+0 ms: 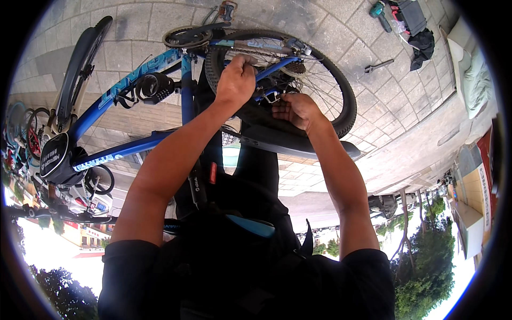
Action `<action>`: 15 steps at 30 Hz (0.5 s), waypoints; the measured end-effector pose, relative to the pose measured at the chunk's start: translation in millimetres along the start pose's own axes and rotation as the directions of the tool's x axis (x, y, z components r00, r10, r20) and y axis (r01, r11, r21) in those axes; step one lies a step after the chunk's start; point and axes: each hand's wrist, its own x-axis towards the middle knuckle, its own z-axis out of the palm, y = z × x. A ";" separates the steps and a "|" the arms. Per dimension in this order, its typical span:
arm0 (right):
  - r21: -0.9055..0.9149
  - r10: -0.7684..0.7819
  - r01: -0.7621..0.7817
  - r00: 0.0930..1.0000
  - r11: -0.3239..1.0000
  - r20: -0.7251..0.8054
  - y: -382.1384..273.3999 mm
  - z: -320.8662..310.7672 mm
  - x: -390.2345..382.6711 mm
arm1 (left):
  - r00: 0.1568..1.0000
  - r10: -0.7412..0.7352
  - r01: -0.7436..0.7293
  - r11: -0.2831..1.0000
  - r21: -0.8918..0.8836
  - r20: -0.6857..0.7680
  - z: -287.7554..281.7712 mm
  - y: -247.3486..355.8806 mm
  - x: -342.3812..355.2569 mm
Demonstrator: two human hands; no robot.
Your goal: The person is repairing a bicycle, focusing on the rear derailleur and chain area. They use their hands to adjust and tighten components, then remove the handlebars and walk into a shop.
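A blue bicycle frame stretches across the view, its rear wheel ahead of me. My left hand is closed, fingers curled in beside the tyre and a blue frame tube; whatever it grips is hidden. Close to the wheel's centre, my right hand has its fingers curled, with thumb and forefinger by a small silver part; I cannot make out what it holds. The rear sprockets show just beyond. A black mudguard runs below the right hand.
On the paving at the far right lie a teal power drill, a wrench and a black bag. The crank with chainring and a pedal are at the far side. More bicycles stand at the left.
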 end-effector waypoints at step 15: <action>0.051 -0.008 0.013 0.996 0.999 -0.091 5.9 8.0 1.2 | 1.000 -0.010 0.010 1.000 -0.018 0.006 -0.8 5.0 -3.3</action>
